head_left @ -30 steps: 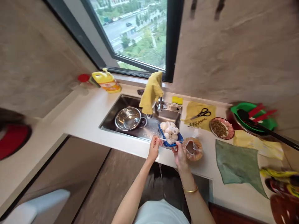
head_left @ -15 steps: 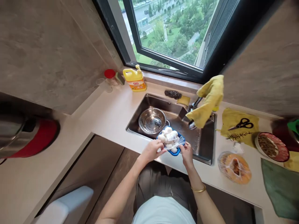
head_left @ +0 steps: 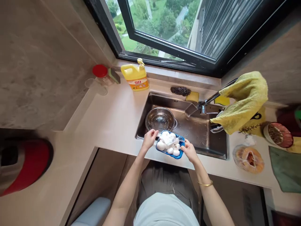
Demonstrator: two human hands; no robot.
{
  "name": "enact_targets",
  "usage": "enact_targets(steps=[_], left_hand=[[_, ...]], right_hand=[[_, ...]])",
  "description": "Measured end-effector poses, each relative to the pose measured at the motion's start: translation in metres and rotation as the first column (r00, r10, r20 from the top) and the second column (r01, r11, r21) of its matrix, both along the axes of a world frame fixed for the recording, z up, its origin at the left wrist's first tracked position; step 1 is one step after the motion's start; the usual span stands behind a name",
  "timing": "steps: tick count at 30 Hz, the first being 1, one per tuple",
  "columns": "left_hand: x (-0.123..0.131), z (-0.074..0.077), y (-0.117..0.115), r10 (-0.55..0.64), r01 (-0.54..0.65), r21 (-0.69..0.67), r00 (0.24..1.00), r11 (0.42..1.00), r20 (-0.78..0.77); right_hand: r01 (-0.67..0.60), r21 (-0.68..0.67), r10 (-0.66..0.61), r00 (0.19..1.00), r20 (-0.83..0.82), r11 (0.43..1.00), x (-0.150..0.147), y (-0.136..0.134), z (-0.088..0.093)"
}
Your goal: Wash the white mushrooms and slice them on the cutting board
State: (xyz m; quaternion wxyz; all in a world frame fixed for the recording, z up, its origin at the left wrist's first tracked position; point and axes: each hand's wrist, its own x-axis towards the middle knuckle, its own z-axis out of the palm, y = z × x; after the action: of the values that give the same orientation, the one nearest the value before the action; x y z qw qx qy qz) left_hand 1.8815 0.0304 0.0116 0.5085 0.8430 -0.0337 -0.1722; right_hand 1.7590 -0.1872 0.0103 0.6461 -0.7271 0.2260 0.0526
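Observation:
A blue tray point(head_left: 181, 153) of white button mushrooms point(head_left: 161, 145) is held over the sink's front edge. My right hand point(head_left: 190, 151) grips its right end between thumb and fingers. At the upper left corner my left hand point(head_left: 150, 138) is closed in a pinch on clear plastic wrap point(head_left: 168, 139). The wrap, with a white label on it, lies crumpled over the upper mushrooms, while the lower ones show bare. Just behind the tray, a steel bowl point(head_left: 160, 117) sits in the sink point(head_left: 197, 138).
A yellow detergent jug point(head_left: 136, 77) and a red-lidded jar point(head_left: 100, 73) stand behind left. Beside the faucet point(head_left: 204, 106), draped with a yellow cloth point(head_left: 246, 97), lie a scourer point(head_left: 180, 91) and sponge point(head_left: 192, 96). Wrapped pumpkin point(head_left: 252, 160) and a bowl point(head_left: 285, 135) are at right.
My left hand has pulled the wrap up and away to the left, baring the lower mushrooms. My right hand still holds the tray. The view has shifted, so the faucet and cloth appear farther right.

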Motion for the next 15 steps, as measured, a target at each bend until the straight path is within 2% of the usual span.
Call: enact_targets(steps=[4, 6, 8, 11, 15], left_hand=[[0.007, -0.010, 0.014, -0.089, 0.086, 0.089, 0.996, 0.992, 0.030], [0.009, -0.010, 0.009, -0.157, 0.149, 0.152, 0.986, 0.977, 0.046], [0.006, -0.005, -0.005, -0.250, 0.218, 0.223, 0.960, 0.950, 0.125], [-0.001, 0.007, -0.037, -0.442, 0.345, 0.332, 0.850, 0.878, 0.287], [-0.006, 0.013, -0.065, -0.642, 0.502, 0.422, 0.698, 0.755, 0.317]], right_hand=[[-0.158, -0.004, 0.158, 0.985, -0.067, 0.987, 0.014, -0.011, 0.003], [-0.133, -0.022, 0.129, 0.984, -0.121, 0.991, 0.021, -0.011, -0.001], [-0.077, -0.054, 0.070, 0.991, -0.117, 0.996, 0.029, -0.008, -0.004], [-0.090, -0.108, 0.085, 0.995, -0.055, 0.990, 0.039, -0.001, -0.003], [-0.197, -0.159, 0.191, 0.980, -0.053, 0.967, 0.043, 0.000, 0.001]])
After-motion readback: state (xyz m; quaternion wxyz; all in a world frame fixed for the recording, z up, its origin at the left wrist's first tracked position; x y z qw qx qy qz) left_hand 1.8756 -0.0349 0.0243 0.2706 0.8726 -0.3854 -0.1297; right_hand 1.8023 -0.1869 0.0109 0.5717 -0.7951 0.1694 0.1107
